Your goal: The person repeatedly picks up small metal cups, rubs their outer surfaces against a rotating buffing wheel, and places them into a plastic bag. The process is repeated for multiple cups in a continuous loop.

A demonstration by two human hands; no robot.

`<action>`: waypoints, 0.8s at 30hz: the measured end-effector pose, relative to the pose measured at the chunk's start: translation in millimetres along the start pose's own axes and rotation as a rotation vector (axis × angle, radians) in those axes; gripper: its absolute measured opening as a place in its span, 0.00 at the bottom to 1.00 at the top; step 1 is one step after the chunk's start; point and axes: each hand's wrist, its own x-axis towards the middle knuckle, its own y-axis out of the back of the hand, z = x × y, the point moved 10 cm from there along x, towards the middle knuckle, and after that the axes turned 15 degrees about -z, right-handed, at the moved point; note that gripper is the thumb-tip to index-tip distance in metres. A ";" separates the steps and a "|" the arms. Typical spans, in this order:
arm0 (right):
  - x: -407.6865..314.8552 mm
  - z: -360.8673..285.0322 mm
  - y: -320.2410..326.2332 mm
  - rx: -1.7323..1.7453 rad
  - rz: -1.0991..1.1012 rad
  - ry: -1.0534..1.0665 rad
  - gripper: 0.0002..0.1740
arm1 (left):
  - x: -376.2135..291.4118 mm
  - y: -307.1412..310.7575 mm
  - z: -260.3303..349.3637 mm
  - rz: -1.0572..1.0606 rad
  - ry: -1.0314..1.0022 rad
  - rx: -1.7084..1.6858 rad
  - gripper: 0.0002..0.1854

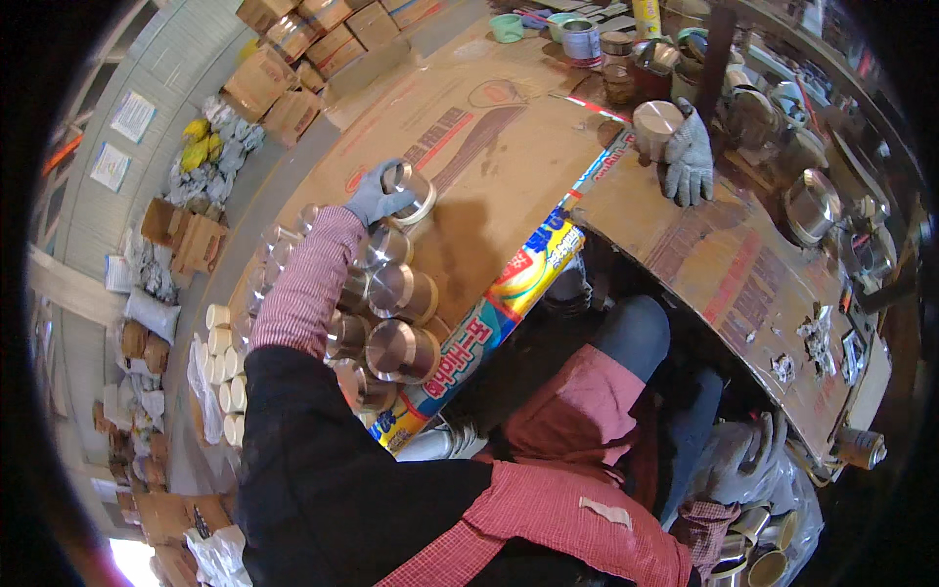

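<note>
My left hand (pixel 384 195), in a grey glove, grips a shiny metal cup or canister (pixel 408 192) with a pale rim, tilted above the cardboard-covered table (pixel 469 176). Below it, several similar metal canisters (pixel 402 352) stand close together near the table's edge, partly hidden by my sleeve. My right hand is not in view; a checked cloth (pixel 708 513) lies at lower right by a plastic bag of metal cups (pixel 752 524). Across the table, a grey glove (pixel 689 158) touches another metal canister (pixel 656 121). I cannot tell whether that glove is worn.
A dark post (pixel 715 66) rises at the far side among tins and metal vessels (pixel 812 205). A second cardboard-covered surface (pixel 733 271) on the right holds crumpled foil (pixel 818 337). White cylindrical pieces (pixel 220 341) stand at left. My knees are below a gap between the surfaces.
</note>
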 end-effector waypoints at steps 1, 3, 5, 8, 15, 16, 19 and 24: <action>6.1 -3.6 3.5 0.060 0.002 -0.017 0.25 | 1.7 -2.5 29.2 -0.005 -0.107 -0.090 0.55; 13.2 -6.9 8.4 0.172 0.001 -0.053 0.23 | 2.8 -12.8 85.0 -0.040 -0.268 -0.288 0.54; 18.0 -8.6 14.4 0.299 0.070 -0.043 0.21 | 3.9 -27.9 142.4 -0.098 -0.372 -0.317 0.52; 29.5 -22.1 18.6 0.280 0.117 0.045 0.20 | 4.5 -64.0 227.2 -0.163 -0.523 -0.367 0.50; 93.7 -59.5 21.3 0.285 0.113 0.249 0.23 | -31.0 -190.3 398.8 -0.071 -0.944 0.191 0.49; 104.1 -60.0 20.3 0.262 0.118 0.260 0.23 | -27.3 -213.5 402.9 -0.126 -0.869 0.215 0.48; 141.0 -39.1 12.6 0.339 0.171 0.229 0.26 | -29.8 -244.3 411.5 -0.067 -0.856 0.059 0.54; 240.9 33.5 -39.0 0.649 0.303 -0.005 0.49 | -14.0 -267.0 396.6 -0.156 -0.721 -0.695 0.65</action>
